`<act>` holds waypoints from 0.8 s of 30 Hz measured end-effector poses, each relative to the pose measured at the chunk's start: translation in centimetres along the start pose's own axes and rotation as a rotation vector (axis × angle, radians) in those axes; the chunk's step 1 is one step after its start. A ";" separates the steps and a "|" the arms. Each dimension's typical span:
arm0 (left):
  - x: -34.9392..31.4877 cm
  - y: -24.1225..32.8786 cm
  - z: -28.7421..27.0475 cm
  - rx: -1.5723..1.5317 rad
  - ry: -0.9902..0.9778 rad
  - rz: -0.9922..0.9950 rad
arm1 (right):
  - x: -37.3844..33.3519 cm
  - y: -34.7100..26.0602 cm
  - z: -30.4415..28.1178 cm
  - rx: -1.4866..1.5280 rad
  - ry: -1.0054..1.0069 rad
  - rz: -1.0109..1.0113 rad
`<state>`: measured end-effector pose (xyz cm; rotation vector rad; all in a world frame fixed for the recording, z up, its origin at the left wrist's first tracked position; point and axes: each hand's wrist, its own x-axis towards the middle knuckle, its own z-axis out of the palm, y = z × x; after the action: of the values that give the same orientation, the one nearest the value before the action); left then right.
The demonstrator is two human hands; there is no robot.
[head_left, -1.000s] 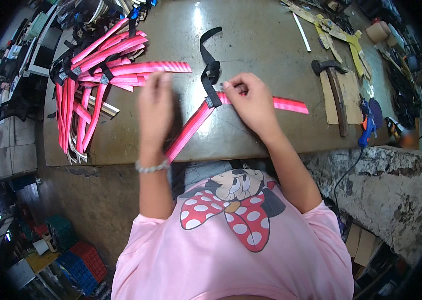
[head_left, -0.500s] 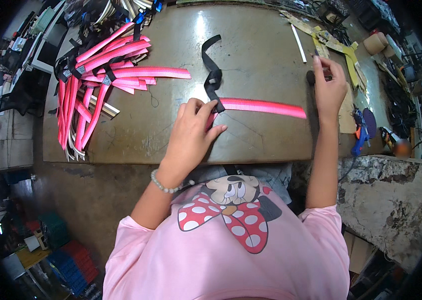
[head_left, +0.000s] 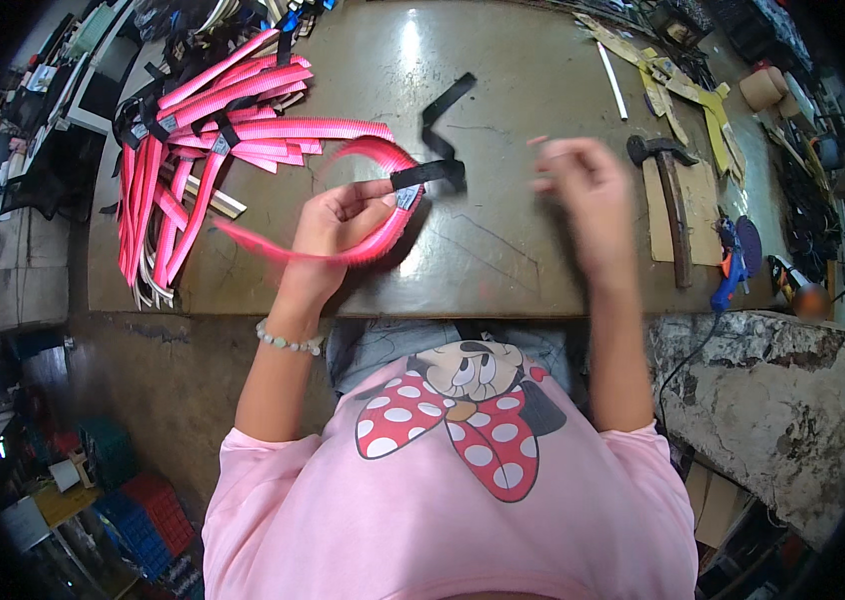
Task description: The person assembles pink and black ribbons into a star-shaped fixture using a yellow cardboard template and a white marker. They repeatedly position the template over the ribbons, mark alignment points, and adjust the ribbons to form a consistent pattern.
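My left hand [head_left: 333, 218] is closed on a pink ribbed webbing strap [head_left: 379, 243], which bends in a loop around the fingers and is partly blurred. A black strap [head_left: 448, 100] joins it near a small grey label [head_left: 407, 196] and trails in folds over the table. My right hand [head_left: 588, 195] is in the air to the right, apart from the strap. Motion smears its fingers, so whether it holds anything cannot be made out. A heap of similar pink straps [head_left: 253, 85] with black pieces lies left of my left hand.
On the right, a hammer [head_left: 681, 215] lies across a piece of cardboard [head_left: 657, 225]. Close by are a blue corded tool [head_left: 733, 268] and a purple disc [head_left: 749, 243]. Yellow strips [head_left: 718, 125] and a white stick [head_left: 612, 82] lie farther back. The table's front edge [head_left: 463, 313] runs before me.
My left hand has lifted the pink strap off the table and moved left, curling it into a loop. My right hand has moved left from beside the hammer, which now shows fully.
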<state>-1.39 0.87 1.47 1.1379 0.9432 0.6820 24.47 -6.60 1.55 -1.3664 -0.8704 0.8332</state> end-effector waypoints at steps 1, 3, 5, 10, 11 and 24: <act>0.0 -0.3 -0.4 0.091 -0.003 -0.020 | -0.9 0.5 2.5 -0.015 -0.083 -0.015; 0.0 -1.1 -0.4 0.189 0.012 -0.016 | -1.9 1.7 6.2 0.035 -0.181 -0.074; -0.1 -1.6 -0.3 0.312 0.038 0.048 | -2.2 2.5 7.9 0.114 -0.285 -0.111; -0.2 -1.2 0.1 0.477 0.132 0.106 | -1.9 2.9 8.7 -0.096 -0.287 -0.096; -0.2 -1.1 0.2 0.507 0.141 0.092 | -2.0 3.0 8.7 -0.104 -0.293 -0.117; -0.6 -1.3 1.1 0.558 0.234 0.185 | -2.9 2.5 9.4 -0.509 -0.248 -0.455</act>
<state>-0.71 -0.54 0.50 1.6781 1.2847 0.7331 14.81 -4.80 -0.89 -1.4238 -1.5973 0.4412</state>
